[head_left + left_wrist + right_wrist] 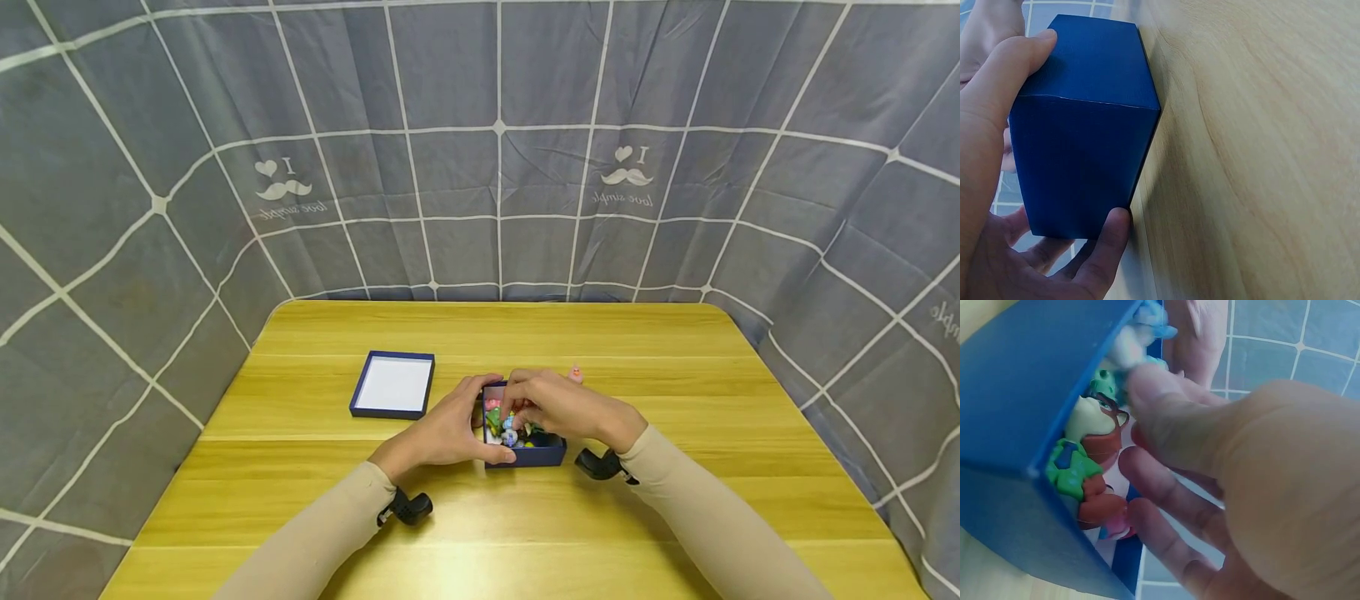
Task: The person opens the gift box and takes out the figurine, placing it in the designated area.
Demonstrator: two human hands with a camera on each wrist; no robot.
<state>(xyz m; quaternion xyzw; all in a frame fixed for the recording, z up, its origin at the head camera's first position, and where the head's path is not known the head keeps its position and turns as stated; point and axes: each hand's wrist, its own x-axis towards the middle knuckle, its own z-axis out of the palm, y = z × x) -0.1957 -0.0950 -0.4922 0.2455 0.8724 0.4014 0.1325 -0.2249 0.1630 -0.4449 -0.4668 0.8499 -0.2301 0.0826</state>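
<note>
My left hand (453, 425) grips a dark blue box (527, 457) by its left side, thumb on the near wall and fingers round the far corner. In the left wrist view the thumb presses one face of the box (1082, 156) and the fingertips reach its other side. My right hand (551, 404) dips into the box from above, thumb and index finger pinching a small blue-and-white figurine (510, 423), blurred in the right wrist view. Beside it in the box lie a brown-and-green figurine with glasses (1094, 444) and several other colourful figurines.
A box lid (393, 385) with a white inside lies upturned on the wooden table (315, 475), left of the box. A small pink figurine (575, 374) stands behind the right hand. Grey checked curtains (457, 175) surround the table's back and sides.
</note>
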